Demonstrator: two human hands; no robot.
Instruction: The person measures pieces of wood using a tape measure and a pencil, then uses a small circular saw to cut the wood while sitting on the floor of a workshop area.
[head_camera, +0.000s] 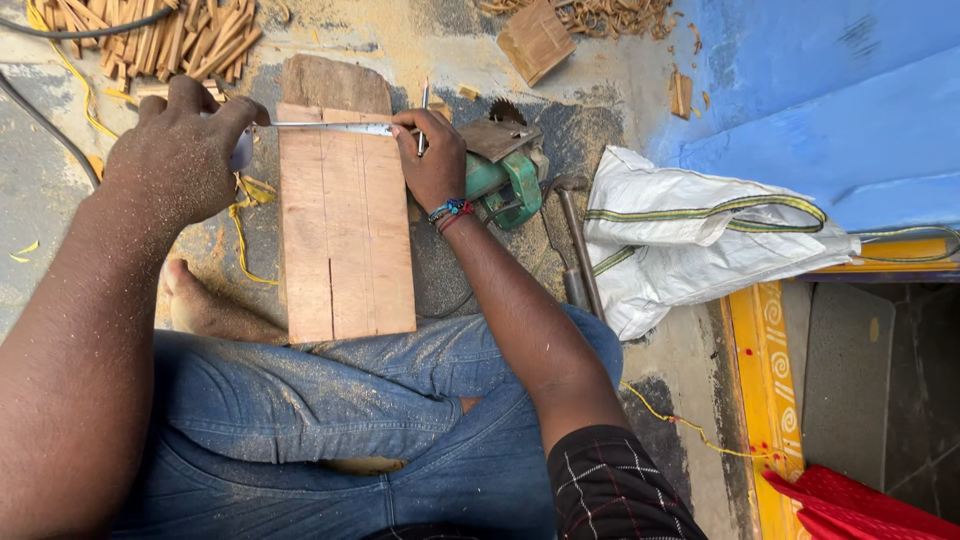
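Note:
A flat wooden board (345, 225) lies on the ground in front of my crossed legs, with pencil lines and a short saw cut along it. My left hand (180, 150) grips a tape measure case at the board's far left corner. Its metal blade (330, 127) stretches across the board's far end. My right hand (432, 155) presses on the blade's right end and holds a pencil (424, 115) upright against the board's edge.
A green power saw (505, 185) and a hammer (575, 230) lie right of the board. A white sack (680, 235) sits further right by a blue wall. Wood strips (170, 35) are piled at the far left. Yellow cord and sawdust cover the ground.

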